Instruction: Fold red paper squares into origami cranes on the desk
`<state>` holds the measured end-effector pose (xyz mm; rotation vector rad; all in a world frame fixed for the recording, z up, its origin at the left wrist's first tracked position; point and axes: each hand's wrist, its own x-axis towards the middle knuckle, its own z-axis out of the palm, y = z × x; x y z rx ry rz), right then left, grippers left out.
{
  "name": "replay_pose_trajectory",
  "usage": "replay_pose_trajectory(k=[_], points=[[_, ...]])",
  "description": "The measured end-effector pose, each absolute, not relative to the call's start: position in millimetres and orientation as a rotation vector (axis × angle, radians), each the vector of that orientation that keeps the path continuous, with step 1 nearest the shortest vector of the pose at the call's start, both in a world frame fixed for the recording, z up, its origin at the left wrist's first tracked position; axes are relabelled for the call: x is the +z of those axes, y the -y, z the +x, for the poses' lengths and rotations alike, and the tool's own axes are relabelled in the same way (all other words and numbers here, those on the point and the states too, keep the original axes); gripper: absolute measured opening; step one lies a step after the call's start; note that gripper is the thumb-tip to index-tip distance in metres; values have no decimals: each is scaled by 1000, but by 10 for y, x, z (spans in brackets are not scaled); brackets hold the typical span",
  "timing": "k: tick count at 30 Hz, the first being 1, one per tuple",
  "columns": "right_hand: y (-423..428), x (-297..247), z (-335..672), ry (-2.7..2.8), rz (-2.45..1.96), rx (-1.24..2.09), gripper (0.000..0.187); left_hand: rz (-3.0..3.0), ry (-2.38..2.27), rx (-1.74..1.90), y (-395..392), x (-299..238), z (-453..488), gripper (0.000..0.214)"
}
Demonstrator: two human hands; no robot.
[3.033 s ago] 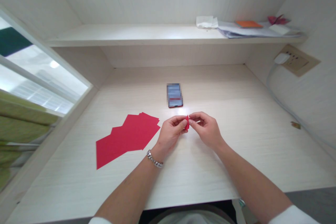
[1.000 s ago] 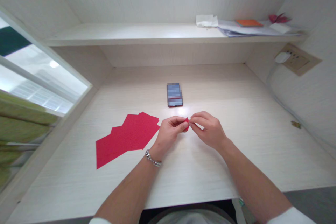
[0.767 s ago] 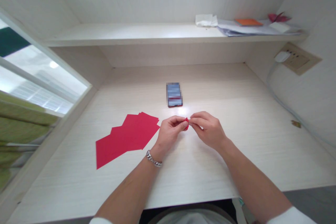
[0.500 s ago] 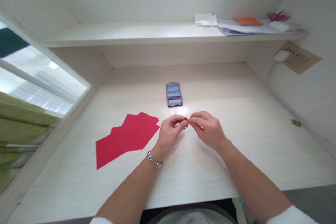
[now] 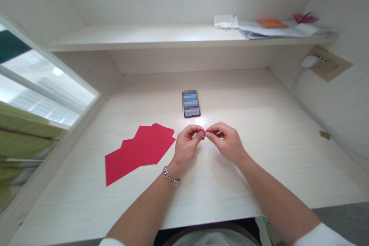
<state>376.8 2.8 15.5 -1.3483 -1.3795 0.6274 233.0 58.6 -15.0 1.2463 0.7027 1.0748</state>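
Observation:
Both hands meet over the middle of the pale wooden desk (image 5: 259,169). My left hand (image 5: 187,145), with a metal bracelet at the wrist, pinches a small folded piece of red paper (image 5: 203,132). My right hand (image 5: 225,142) pinches the same piece from the other side, fingertips touching it. Only a sliver of the red paper shows between the fingers. To the left of my left hand, several red paper sheets (image 5: 138,150) lie fanned out flat on the desk.
A phone (image 5: 190,103) lies on the desk just beyond the hands. A shelf (image 5: 144,38) above holds white papers (image 5: 259,30), an orange pad (image 5: 272,23) and a red folded paper figure (image 5: 305,18). A wall socket with a white plug (image 5: 309,61) and cable is at right.
The folded red piece has shrunk from view between my fingertips, and both hands have pinched closer together. The sheets and phone have not moved.

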Motion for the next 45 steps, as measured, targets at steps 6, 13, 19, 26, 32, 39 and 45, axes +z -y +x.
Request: replay_pose_trajectory(k=[6,13,19,26,32,39,45], points=[[-42,105,3758,1226,-1355,839,14,1298,-677,1118,-570,-124,2322,11],[-84,72,3777,1072,-1262,1026,19,1340,-638,1128,-561,-107,2317,8],[-91,87,3759,1006,-1182,1130,20,1322,-660,1120,-546,-74,2321,9],[-74,81,3751,1158,-1247,999,17,1256,-688,1074,-544,-65,2331,16],[-35,134,3729,1344,-1314,746,10,1226,-664,1032,-526,-77,2367,16],[-100,-4,3765,1231,-1329,897,18,1145,-745,956,-517,-75,2375,21],[-89,5,3767,1286,-1379,768,16,1096,-810,967,-525,-90,2389,24]])
